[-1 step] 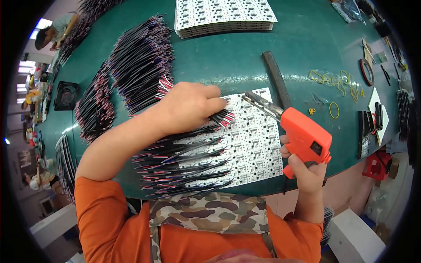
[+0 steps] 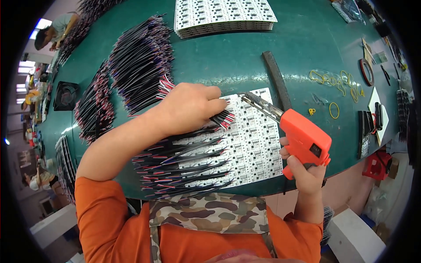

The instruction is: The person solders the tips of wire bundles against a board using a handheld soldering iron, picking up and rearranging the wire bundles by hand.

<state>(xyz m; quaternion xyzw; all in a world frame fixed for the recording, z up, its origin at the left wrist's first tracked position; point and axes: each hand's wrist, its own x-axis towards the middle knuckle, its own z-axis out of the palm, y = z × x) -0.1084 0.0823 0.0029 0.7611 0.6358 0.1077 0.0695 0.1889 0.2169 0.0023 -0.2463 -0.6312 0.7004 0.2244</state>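
Soldering gun [image 2: 306,131] over circuit-board sheet [image 2: 258,149]

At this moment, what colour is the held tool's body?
The tool body is orange-red; see the head view.

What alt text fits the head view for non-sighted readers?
A person's right hand holds an orange-red soldering gun, its metal nose over a white circuit-board panel; the left hand grips a black wire bundle. More wires overlap the panel's left side. Beyond, wire piles and a panel stack sit on the green table.
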